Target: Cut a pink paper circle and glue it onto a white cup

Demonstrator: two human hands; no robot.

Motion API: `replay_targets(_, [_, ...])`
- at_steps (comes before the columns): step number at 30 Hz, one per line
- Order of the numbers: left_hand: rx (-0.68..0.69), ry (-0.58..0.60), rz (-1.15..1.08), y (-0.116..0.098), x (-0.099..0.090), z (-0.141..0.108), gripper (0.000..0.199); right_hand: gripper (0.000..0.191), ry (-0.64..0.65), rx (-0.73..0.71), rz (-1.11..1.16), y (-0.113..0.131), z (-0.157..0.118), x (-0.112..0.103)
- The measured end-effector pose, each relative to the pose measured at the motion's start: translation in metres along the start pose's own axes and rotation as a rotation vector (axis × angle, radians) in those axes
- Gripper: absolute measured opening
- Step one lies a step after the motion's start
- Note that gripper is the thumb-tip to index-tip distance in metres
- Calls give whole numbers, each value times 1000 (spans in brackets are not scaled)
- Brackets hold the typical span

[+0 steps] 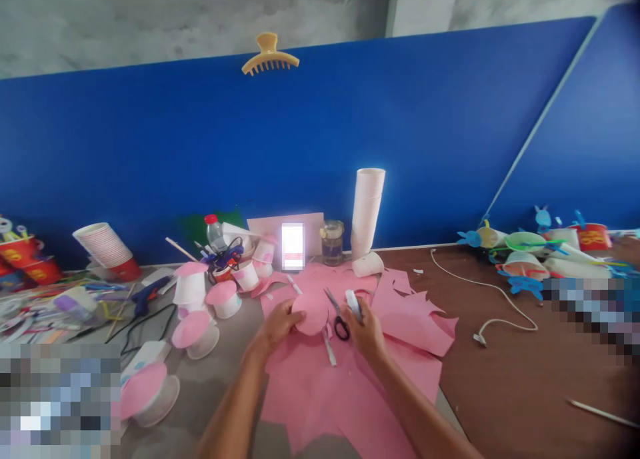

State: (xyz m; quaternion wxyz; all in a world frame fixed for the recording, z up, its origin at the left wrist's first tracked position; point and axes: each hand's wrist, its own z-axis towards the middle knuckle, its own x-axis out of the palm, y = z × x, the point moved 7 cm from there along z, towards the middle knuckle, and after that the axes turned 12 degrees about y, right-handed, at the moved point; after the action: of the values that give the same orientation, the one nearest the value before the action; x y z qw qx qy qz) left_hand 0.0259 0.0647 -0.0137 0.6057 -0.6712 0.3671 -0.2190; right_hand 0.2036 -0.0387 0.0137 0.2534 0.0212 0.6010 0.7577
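My left hand [281, 323] pinches the left edge of a round pink paper disc [312, 314]. In my right hand [367, 327] is a short white tube [353, 303] that looks like a glue stick, pointing up and away. Dark-handled scissors [342, 327] lie between the two hands on pink paper sheets [345, 392] with jagged cut edges. Just below the disc rests a small whitish strip [330, 350]. On the left stand several paper cups topped with pink discs, such as this cup [190, 287].
A tall stack of white cups [369, 209] stands at the back beside a glass jar [332, 241] and a lit phone screen [293, 239]. To the left lie a blue glue gun [151, 295] and a tilted cup stack [103, 246]. A white cable [493, 284] runs across the right.
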Motion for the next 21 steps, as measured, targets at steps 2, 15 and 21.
replay_targets(2, [7,-57,93,-5,-16,-5,32,26,73,-41,39,7,-3,5])
replay_targets(15, [9,149,566,-18,-5,-15,22,26,282,-367,-347,26,-25,40])
replay_targets(21, [-40,52,637,-14,-4,-11,20,19,251,-425,-322,26,-25,40])
